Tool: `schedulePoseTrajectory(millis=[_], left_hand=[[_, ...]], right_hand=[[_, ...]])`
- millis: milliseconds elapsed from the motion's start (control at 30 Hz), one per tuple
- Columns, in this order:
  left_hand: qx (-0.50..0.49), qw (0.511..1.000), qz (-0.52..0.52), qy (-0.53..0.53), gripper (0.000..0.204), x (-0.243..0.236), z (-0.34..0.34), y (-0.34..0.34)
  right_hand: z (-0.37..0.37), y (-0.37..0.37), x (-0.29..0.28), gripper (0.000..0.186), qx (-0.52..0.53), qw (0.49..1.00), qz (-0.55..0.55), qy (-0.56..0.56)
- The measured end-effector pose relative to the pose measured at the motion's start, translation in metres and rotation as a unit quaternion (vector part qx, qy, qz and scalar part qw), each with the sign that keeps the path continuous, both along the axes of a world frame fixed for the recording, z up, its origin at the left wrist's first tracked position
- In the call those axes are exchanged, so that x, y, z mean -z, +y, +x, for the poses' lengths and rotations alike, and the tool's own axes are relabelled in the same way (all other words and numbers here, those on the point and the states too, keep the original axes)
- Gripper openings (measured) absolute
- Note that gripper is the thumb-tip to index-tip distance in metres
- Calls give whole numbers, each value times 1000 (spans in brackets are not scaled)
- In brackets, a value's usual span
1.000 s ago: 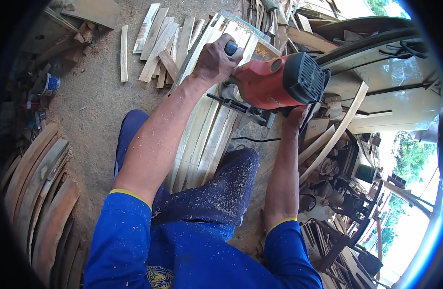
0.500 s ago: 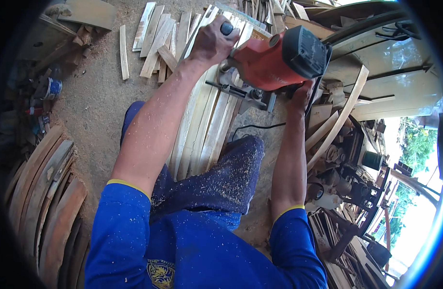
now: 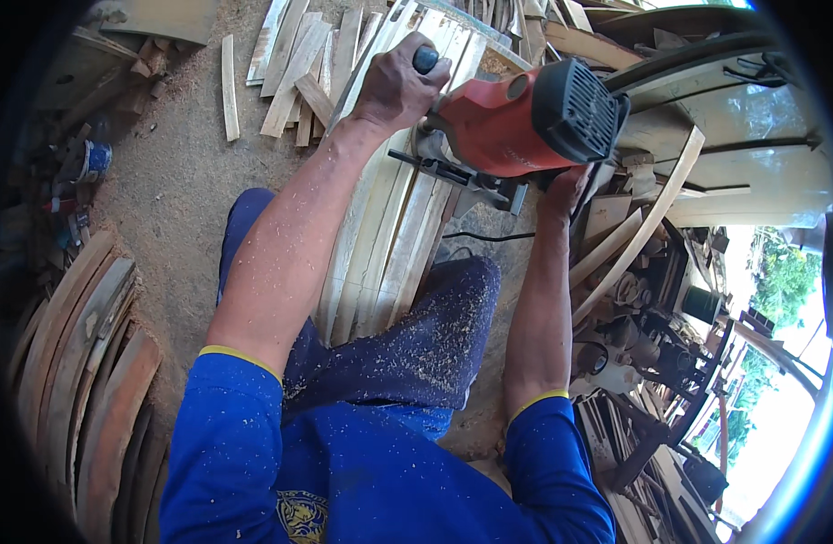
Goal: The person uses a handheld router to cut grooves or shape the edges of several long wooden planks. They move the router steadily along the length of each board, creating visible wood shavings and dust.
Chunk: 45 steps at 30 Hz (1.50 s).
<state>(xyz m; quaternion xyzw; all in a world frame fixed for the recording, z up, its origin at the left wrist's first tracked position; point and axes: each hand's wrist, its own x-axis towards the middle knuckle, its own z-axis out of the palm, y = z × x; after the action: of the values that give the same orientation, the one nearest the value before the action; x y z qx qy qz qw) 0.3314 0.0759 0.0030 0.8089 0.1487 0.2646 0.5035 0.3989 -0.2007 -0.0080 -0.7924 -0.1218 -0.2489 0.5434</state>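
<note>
A red and black electric power tool (image 3: 525, 122) rests on a bundle of long pale wooden slats (image 3: 389, 236) that run away from me between my knees. My left hand (image 3: 394, 86) is closed around the tool's dark front knob. My right hand (image 3: 566, 190) grips the tool's rear handle under the black motor housing; its fingers are mostly hidden. The tool's metal base plate (image 3: 453, 177) lies flat on the slats. Sawdust covers my blue trousers and left forearm.
Loose short boards (image 3: 294, 72) lie scattered on the dirt floor ahead. Curved wooden pieces (image 3: 81, 363) are stacked at the left. A curved slat (image 3: 643, 227) and machine parts (image 3: 652, 354) crowd the right. A black cord (image 3: 489, 238) trails under the tool.
The tool and both hands have slid a little farther along the slats, away from me, and the view has shifted with my head.
</note>
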Motion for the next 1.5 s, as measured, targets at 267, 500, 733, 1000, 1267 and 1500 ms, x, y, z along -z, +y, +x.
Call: schedulePoseTrajectory(millis=[267, 500, 733, 1000, 1267, 1500], left_hand=[[0, 1000, 12, 6, 33, -28, 6, 8], [-4, 1000, 12, 11, 34, -28, 6, 4], [-3, 1000, 19, -6, 30, -2, 1, 0], [-12, 1000, 21, -8, 31, -13, 4, 3], [-7, 1000, 23, 9, 34, -29, 3, 4], [2, 1000, -2, 27, 34, -15, -4, 0]], right_hand=[[-1, 11, -41, 20, -40, 986, 93, 130], [1, 12, -39, 16, -15, 985, 133, 112], [0, 2, -6, 23, -10, 992, 82, 96], [7, 3, -10, 23, 1, 994, 88, 60], [8, 10, -34, 20, -33, 988, 127, 82], [0, 4, -15, 23, 4, 995, 78, 59]])
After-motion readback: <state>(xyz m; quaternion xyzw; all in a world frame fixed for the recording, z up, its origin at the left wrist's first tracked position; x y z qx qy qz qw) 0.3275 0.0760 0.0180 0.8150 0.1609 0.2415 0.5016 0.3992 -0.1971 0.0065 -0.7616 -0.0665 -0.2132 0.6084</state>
